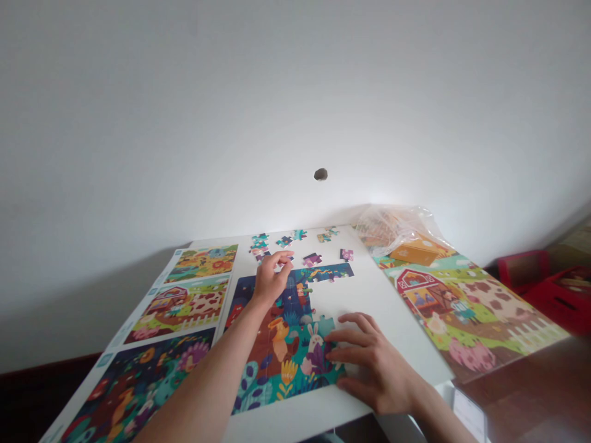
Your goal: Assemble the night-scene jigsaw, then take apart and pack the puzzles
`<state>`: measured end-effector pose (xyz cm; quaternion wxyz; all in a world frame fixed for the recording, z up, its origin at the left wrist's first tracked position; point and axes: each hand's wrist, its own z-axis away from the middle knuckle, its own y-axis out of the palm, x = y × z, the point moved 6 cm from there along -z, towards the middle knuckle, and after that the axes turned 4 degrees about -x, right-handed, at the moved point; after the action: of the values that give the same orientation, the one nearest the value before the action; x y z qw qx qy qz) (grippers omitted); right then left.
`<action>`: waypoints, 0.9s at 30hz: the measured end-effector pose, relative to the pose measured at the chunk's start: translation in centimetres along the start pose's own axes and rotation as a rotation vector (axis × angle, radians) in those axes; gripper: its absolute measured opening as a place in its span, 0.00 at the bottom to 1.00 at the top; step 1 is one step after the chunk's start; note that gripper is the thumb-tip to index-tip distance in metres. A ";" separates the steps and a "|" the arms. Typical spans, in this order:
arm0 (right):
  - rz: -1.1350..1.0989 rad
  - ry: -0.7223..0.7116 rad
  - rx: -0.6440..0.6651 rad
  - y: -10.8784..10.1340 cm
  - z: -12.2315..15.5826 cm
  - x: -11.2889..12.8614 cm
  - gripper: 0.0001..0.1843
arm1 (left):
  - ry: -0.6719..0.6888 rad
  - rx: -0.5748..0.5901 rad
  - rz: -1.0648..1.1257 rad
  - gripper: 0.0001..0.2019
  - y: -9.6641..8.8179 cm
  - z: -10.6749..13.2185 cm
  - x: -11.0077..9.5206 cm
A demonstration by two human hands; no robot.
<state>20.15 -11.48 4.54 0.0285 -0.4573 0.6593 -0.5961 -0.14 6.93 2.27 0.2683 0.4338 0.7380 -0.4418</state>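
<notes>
A partly joined jigsaw puzzle (277, 344) with a rabbit, a brown animal and plants on dark blue lies on the white table (341, 295). Its upper right part has a gap, where the table shows. Beyond its top edge, my left hand (271, 275) has thumb and fingers curled round a small purplish puzzle piece (287, 261), mostly hidden by the fingers. My right hand (376, 363) is open, fingers spread, with the fingertips at the puzzle's right edge by a teal piece (324, 325). Several loose pieces, such as a purple one (313, 259) and a pink one (346, 255), lie behind.
On the left is a printed sheet (159, 335) with three pictures. A farm picture (466, 317) extends over the right side, with a clear plastic bag (392, 227) and an orange box (414, 250) on it. A phone (468, 413) is at lower right. Behind stands a wall (231, 123).
</notes>
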 end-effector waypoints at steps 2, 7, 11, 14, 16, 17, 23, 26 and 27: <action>-0.005 0.000 -0.009 0.0 0.0 0.0 0.18 | -0.003 0.001 -0.002 0.14 0.0 0.0 0.0; -0.013 0.004 -0.016 0.0 0.2 0.0 0.18 | -0.014 0.004 0.007 0.14 0.1 0.0 0.0; -0.030 0.003 -0.024 0.0 0.2 0.0 0.16 | -0.068 0.013 0.150 0.13 0.1 -0.1 -0.1; -0.052 0.020 -0.045 -0.1 0.3 -0.2 0.16 | -0.226 0.271 0.599 0.09 1.1 0.7 -1.0; -0.070 0.034 -0.069 -0.1 0.3 -0.3 0.16 | -0.373 0.691 0.912 0.09 2.4 2.5 -2.9; -0.080 0.040 -0.078 -0.1 0.4 -0.3 0.16 | -0.436 0.912 1.010 0.11 2.7 3.8 -4.0; -0.144 0.085 -0.144 0.0 0.6 -0.6 0.22 | -0.641 1.589 0.977 0.18 2.7 8.7 -6.0; -0.142 0.080 -0.150 0.0 0.7 -0.6 0.23 | -0.660 1.589 0.978 0.17 3.1 8.8 -5.4; -0.130 0.071 -0.136 0.0 0.6 -0.6 0.21 | -0.658 1.584 0.978 0.16 3.1 8.7 -5.3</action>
<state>20.85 -11.60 4.04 -0.0646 -0.4786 0.6678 -0.5664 5.25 -2.18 1.00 0.2454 0.6006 -0.1430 -0.7474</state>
